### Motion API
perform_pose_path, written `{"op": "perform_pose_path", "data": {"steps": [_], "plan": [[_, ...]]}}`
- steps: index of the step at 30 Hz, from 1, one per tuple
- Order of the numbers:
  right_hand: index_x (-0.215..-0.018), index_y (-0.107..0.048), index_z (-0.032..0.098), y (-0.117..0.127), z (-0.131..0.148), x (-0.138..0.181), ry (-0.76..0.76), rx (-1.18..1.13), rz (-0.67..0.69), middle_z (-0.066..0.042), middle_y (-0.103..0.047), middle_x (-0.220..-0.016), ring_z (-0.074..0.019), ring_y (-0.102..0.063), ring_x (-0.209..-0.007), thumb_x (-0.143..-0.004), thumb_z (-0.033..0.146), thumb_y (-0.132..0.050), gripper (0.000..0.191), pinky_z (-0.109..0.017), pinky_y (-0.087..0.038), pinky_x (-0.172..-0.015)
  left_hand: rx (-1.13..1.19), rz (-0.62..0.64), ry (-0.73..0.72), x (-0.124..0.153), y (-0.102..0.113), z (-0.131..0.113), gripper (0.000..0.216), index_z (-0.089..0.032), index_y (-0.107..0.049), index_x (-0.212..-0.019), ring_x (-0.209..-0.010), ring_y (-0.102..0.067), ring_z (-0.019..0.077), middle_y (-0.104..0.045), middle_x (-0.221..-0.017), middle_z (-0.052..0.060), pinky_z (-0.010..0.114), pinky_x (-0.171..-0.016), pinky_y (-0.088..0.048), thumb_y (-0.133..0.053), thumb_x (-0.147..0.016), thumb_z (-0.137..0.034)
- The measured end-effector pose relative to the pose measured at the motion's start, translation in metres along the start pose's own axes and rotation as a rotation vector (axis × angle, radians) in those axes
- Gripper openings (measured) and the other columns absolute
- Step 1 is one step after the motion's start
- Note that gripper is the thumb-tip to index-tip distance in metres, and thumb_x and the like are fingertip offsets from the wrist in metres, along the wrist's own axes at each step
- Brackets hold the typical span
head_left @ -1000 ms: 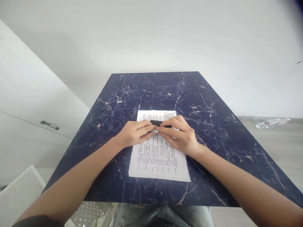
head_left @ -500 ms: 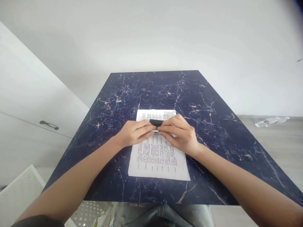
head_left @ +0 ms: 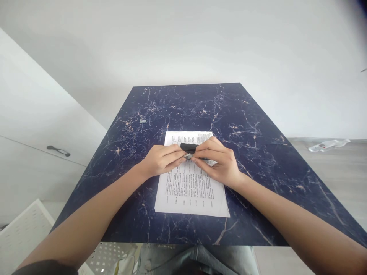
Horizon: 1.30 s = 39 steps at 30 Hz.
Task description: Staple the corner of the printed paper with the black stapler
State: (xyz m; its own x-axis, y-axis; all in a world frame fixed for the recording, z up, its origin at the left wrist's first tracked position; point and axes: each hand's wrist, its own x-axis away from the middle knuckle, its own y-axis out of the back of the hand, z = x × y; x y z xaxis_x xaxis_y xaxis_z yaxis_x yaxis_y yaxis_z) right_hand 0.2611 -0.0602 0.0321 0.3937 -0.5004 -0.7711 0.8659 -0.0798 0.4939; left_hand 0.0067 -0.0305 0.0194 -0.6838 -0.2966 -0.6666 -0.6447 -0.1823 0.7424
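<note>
Both hands meet over a sheet of printed paper [head_left: 189, 191] lying on the dark blue table. My right hand [head_left: 219, 158] is closed around a small black stapler [head_left: 188, 146], whose right part is hidden by the fingers. My left hand [head_left: 163, 159] is closed, its fingertips pinching a short grey strip of staples [head_left: 187, 156] just on the near side of the stapler's black part. The right fingertips come up close to the strip's other end; whether they touch it, I cannot tell.
Another small grey strip [head_left: 142, 121] lies on the marbled table [head_left: 183, 107], left of the paper's far edge. White walls stand behind. A clear plastic item [head_left: 329, 145] is off to the right, below table level. A white perforated panel [head_left: 25, 236] is at lower left.
The grey strip between my fingertips has tilted and shows more of its surface. An orange bit by my right fingers is out of sight. Both hands stay nearly in place.
</note>
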Motion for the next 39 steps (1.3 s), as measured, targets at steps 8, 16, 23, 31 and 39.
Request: {"op": "perform_pose_path", "data": {"steps": [8,16,23,31,39], "plan": [[-0.106,-0.073,0.027,0.001,-0.001,0.001,0.038,0.033,-0.023,-0.002,-0.077,-0.095,-0.0202,-0.071,-0.084,-0.097,0.019,-0.076,0.012,-0.04,-0.056,-0.078,-0.017,0.029,0.013,0.001,0.0,0.0,0.016,-0.021,-0.074,-0.11,-0.069,-0.07,0.0136,-0.079,-0.095,0.005,0.026,-0.055,-0.053,-0.059,-0.106,-0.026],[-0.111,-0.075,0.026,0.002,-0.002,0.005,0.208,0.17,0.03,-0.004,-0.073,-0.096,-0.0185,-0.064,-0.082,-0.097,0.006,-0.069,0.025,-0.036,-0.053,-0.072,-0.038,-0.013,-0.052,-0.002,0.0,-0.004,0.013,-0.019,-0.072,-0.107,-0.066,-0.069,0.0128,-0.077,-0.091,0.004,0.025,-0.052,-0.05,-0.059,-0.106,-0.023],[-0.113,-0.074,0.026,0.001,-0.001,0.006,0.177,0.168,0.03,-0.003,-0.074,-0.097,-0.0186,-0.063,-0.083,-0.099,0.009,-0.069,0.023,-0.037,-0.054,-0.073,-0.049,0.042,-0.029,-0.003,0.001,-0.006,0.017,-0.02,-0.072,-0.104,-0.066,-0.068,0.0131,-0.077,-0.09,0.004,0.026,-0.052,-0.049,-0.056,-0.107,-0.024],[-0.105,-0.072,0.024,0.004,-0.005,0.004,0.162,0.213,0.038,-0.003,-0.075,-0.094,-0.0186,-0.063,-0.08,-0.098,0.004,-0.066,0.022,-0.038,-0.051,-0.072,0.019,-0.052,-0.045,0.0,-0.001,0.001,0.018,-0.019,-0.072,-0.106,-0.067,-0.068,0.0127,-0.077,-0.091,0.004,0.025,-0.054,-0.05,-0.058,-0.107,-0.03],[-0.082,-0.068,0.023,0.04,-0.058,0.002,-0.213,0.376,-0.138,-0.004,-0.069,-0.085,-0.0221,-0.061,-0.08,-0.092,0.01,-0.062,0.018,-0.038,-0.05,-0.07,-0.419,-0.097,0.758,0.03,0.03,0.074,0.034,-0.019,-0.072,-0.088,-0.078,-0.067,0.0214,-0.072,-0.085,0.008,0.035,-0.077,-0.054,-0.048,-0.107,-0.034]]}}
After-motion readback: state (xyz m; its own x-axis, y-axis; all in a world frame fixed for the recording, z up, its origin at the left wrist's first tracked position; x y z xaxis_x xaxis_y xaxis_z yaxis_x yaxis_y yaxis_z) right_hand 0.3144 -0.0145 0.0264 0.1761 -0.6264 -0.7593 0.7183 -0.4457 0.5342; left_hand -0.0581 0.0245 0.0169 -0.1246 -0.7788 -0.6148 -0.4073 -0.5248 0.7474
